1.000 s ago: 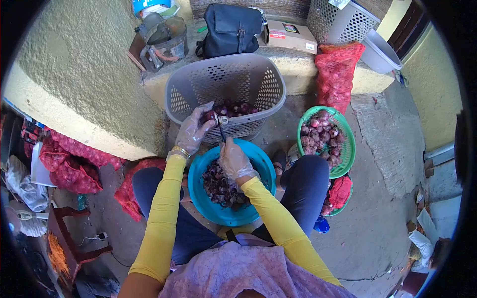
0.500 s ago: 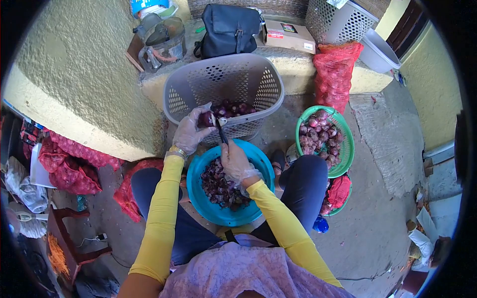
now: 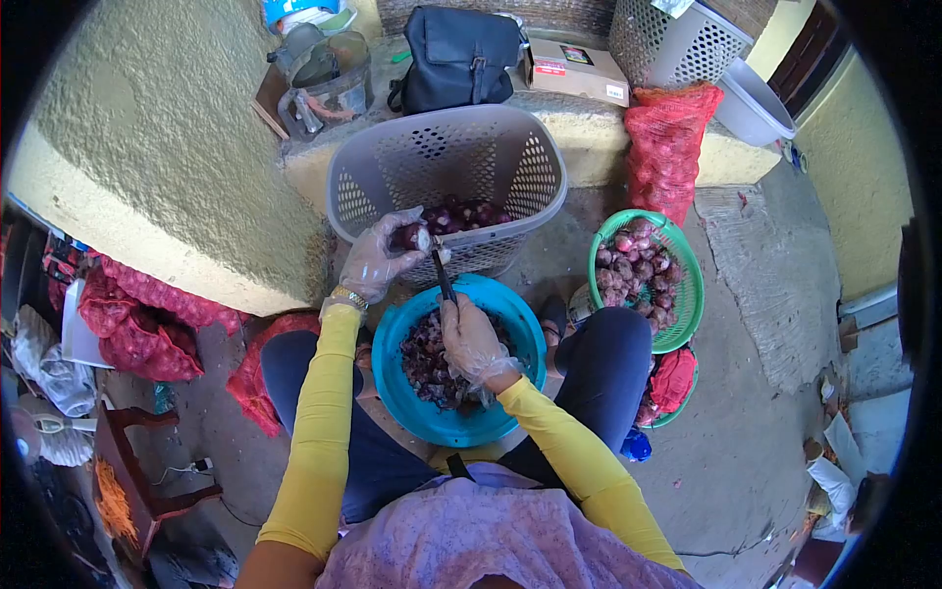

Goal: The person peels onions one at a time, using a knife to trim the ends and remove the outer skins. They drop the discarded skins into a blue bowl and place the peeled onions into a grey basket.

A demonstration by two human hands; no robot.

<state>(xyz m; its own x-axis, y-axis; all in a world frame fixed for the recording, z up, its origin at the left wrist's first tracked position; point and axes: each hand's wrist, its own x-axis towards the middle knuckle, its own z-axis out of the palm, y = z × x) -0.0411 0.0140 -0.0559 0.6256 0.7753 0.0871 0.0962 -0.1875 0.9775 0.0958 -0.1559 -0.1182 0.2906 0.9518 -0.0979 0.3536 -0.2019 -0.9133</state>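
In a clear plastic glove, my left hand [image 3: 375,257] is closed around a red onion [image 3: 412,238] whose pale cut end faces right. My right hand [image 3: 474,339], also gloved, grips a dark-handled knife [image 3: 444,275], its blade end close to the onion; a pale scrap sits by the blade. Below the hands, a blue basin [image 3: 391,378] between my knees holds dark onion skins and trimmings [image 3: 435,368]. Right behind the left hand stands a grey perforated laundry basket [image 3: 442,128] with several onions [image 3: 476,214] at its bottom.
To the right, a green basket [image 3: 695,294] holds unpeeled onions, with a full red mesh sack [image 3: 669,147] behind it. More red sacks [image 3: 147,339] lie on the left near a wooden stool [image 3: 132,461]. A black backpack [image 3: 461,57] and cardboard box [image 3: 577,71] stand on the ledge.
The knife and right hand have shifted slightly down and away from the onion, and the onion's pale cut end shows more. The left hand keeps its hold.
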